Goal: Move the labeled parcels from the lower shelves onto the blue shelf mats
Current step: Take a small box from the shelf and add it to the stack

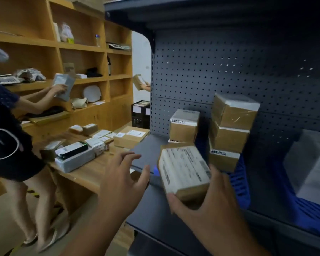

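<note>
The parcel (184,171) in my right hand (207,204) is a flat, rectangular cardboard box. Its broad face is covered by a white printed label with barcodes near the edges, and brown card shows on the near side. My thumb is tucked under its near lower corner and my fingers curl up its right side, so it sits tilted, label up, over the front of the smooth grey metal shelf (146,152); I cannot tell whether it touches the shelf. My left hand (122,180) hovers just left of it, fingers spread and softly bent, holding nothing.

Just beyond my right hand stands a stack (229,137) of three squat brown cartons, bound with glossy clear tape and white label strips. At its foot is a ribbed blue mat (240,183) of moulded plastic. Beyond the parcel, left of the stack, a smaller carton (184,126) with a white top and a barcode strip sits on another. Behind them rises the dark perforated back panel (229,67). Far right of my right hand lies a blurred, pale-wrapped package (312,172) on more blue ribbing. Past my left hand, a wooden table (85,172) carries assorted labelled boxes, and another person (7,135) holds a parcel at the wooden shelving (81,52).
</note>
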`<state>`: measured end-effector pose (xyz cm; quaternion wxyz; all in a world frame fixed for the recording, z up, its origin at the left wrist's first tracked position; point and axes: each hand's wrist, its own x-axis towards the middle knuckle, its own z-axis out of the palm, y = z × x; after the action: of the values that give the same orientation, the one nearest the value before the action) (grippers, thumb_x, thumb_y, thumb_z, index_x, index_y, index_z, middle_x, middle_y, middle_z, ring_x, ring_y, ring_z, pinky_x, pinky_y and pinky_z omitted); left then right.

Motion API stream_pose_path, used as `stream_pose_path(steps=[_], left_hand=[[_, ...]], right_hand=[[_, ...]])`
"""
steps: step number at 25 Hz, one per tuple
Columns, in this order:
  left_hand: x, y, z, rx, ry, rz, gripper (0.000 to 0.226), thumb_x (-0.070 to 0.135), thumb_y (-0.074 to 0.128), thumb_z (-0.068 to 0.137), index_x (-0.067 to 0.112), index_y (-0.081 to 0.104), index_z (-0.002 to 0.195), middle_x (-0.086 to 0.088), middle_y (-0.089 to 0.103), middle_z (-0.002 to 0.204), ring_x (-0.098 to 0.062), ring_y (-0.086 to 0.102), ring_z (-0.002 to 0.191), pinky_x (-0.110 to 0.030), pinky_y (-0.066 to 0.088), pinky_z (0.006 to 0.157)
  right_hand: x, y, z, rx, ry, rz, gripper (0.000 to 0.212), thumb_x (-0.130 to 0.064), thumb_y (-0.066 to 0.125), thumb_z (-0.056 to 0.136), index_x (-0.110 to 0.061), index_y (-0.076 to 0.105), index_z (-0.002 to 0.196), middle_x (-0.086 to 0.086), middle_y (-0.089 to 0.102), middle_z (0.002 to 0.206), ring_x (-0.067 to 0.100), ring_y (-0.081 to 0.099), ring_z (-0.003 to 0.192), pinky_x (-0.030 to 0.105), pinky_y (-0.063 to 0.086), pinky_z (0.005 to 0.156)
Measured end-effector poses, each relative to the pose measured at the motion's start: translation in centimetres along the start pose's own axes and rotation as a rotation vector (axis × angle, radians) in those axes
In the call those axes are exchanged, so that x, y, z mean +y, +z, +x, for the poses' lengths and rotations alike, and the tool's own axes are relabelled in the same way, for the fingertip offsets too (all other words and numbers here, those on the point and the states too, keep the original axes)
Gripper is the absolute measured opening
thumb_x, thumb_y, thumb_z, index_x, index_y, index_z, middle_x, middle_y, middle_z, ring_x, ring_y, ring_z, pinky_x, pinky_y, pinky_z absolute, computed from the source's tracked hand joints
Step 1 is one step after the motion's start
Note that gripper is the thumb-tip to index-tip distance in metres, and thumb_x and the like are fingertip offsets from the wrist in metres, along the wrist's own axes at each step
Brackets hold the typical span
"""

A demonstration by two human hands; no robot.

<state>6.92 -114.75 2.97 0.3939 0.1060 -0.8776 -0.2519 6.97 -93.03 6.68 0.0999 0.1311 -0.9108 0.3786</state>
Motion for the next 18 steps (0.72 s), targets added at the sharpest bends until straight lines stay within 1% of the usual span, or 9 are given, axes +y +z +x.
stream_pose_path(steps=[2,4,6,8,11,13,16,18], left_hand=[[-0.1,0.9,2.7,0.013,0.049,-0.045,0.042,0.057,0.058,0.090,0.031,0.065,0.123,0.014,0.056,0.122,-0.008,0.050,0.116,-0.029,0.043,0.091],[-0.3,1.9,5.0,0.012,0.076,-0.063,0.042,0.060,0.055,0.090,0.034,0.064,0.122,0.017,0.055,0.119,-0.006,0.050,0.114,-0.029,0.041,0.091],[-0.6,2.6,7.1,0.001,0.086,-0.088,0.041,0.059,0.056,0.090,0.033,0.065,0.120,0.017,0.055,0.118,-0.007,0.050,0.115,-0.029,0.042,0.093],[-1.6,3.4,9.4,-0.015,0.119,-0.105,0.040,0.057,0.057,0.091,0.030,0.066,0.119,0.014,0.056,0.119,-0.011,0.051,0.117,-0.031,0.044,0.094],[-2.7,4.4,13.3,-0.021,0.167,-0.169,0.040,0.057,0.055,0.091,0.028,0.068,0.115,0.012,0.057,0.118,-0.013,0.053,0.115,-0.038,0.048,0.095],[-3.5,5.7,16.1,-0.041,0.200,-0.240,0.040,0.057,0.055,0.090,0.027,0.069,0.114,0.013,0.058,0.118,-0.011,0.053,0.114,-0.040,0.048,0.095],[-4.4,7.8,18.9,-0.103,0.269,-0.312,0.038,0.053,0.057,0.091,0.025,0.069,0.114,0.011,0.057,0.117,-0.012,0.053,0.113,-0.041,0.047,0.095],[-4.9,9.1,20.2,-0.137,0.317,-0.346,0.036,0.050,0.059,0.091,0.024,0.070,0.113,0.011,0.058,0.116,-0.013,0.053,0.112,-0.041,0.048,0.095]], right_hand=[[-1.7,-0.6,2.9,0.106,-0.057,-0.042,0.128,-0.091,0.059,0.050,-0.040,-0.001,0.151,-0.023,0.016,0.139,0.008,0.026,0.135,0.033,0.037,0.108],[-3.4,-1.4,5.7,0.204,-0.114,-0.078,0.125,-0.090,0.059,0.055,-0.040,-0.002,0.153,-0.020,0.019,0.144,0.008,0.029,0.135,0.030,0.036,0.101],[-5.1,-2.3,8.9,0.295,-0.152,-0.087,0.124,-0.091,0.058,0.058,-0.037,0.002,0.154,-0.013,0.024,0.147,0.009,0.033,0.130,0.029,0.039,0.093],[-6.7,-2.9,12.4,0.361,-0.152,-0.126,0.123,-0.092,0.054,0.060,-0.030,0.008,0.155,-0.007,0.026,0.148,0.016,0.037,0.131,0.030,0.038,0.091],[-8.5,-2.7,16.9,0.397,-0.093,-0.201,0.116,-0.092,0.050,0.063,-0.020,0.023,0.150,-0.002,0.031,0.138,0.025,0.041,0.128,0.033,0.036,0.088],[-9.1,-1.8,19.4,0.457,-0.046,-0.229,0.113,-0.091,0.052,0.063,-0.016,0.032,0.145,0.000,0.036,0.133,0.026,0.044,0.123,0.034,0.035,0.086],[-9.2,-0.2,21.3,0.479,0.062,-0.291,0.111,-0.089,0.056,0.065,-0.016,0.035,0.145,0.003,0.039,0.135,0.027,0.044,0.125,0.035,0.033,0.088],[-9.2,0.6,22.2,0.493,0.120,-0.317,0.111,-0.088,0.057,0.066,-0.017,0.032,0.148,0.003,0.037,0.140,0.028,0.041,0.131,0.039,0.038,0.095]])
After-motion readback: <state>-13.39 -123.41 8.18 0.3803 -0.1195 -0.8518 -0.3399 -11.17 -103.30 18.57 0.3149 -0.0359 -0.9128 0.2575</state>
